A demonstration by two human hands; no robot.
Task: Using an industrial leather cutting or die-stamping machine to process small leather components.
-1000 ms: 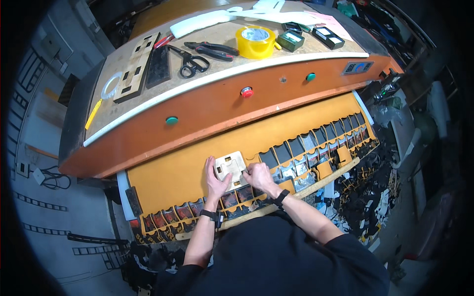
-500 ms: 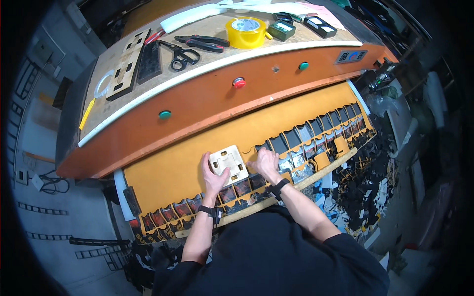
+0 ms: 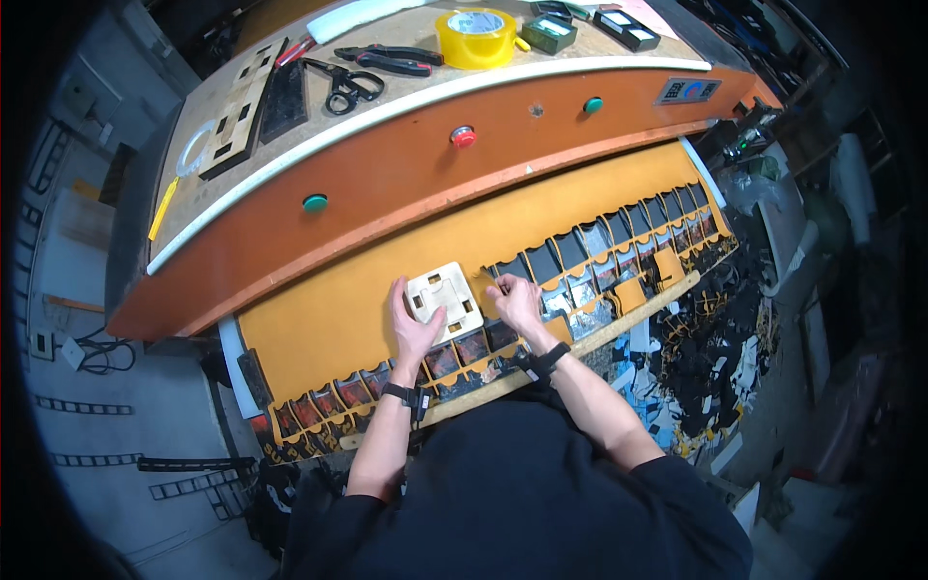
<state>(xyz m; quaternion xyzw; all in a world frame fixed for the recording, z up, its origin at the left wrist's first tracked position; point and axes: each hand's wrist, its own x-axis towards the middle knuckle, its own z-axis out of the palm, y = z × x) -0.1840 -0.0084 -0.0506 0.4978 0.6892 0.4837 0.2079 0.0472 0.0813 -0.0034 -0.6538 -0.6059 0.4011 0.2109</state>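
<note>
My left hand (image 3: 414,327) is closed around the left side of a cream, square cutting die (image 3: 442,302) with several rectangular slots, its thumb over the top. The die lies on a large mustard-yellow sheet (image 3: 329,324), at the border of its cut-out area. Just right of the die, my right hand (image 3: 517,304) is closed in a pinch on a small piece of yellow sheet (image 3: 488,287); its fingertips partly hide it. Rows of square openings with thin yellow strips (image 3: 570,278) run along the sheet's near side.
An orange machine beam (image 3: 387,184) with a red button (image 3: 464,137) and two green ones spans beyond the sheet. On top lie scissors (image 3: 350,92), pliers (image 3: 391,60) and a yellow tape roll (image 3: 476,39). Scraps (image 3: 677,377) pile at right, beyond a wooden strip (image 3: 633,311).
My right fingers have curled in more tightly beside the die, at the yellow piece. The left hand stays on the die, and the whole view has shifted slightly.
</note>
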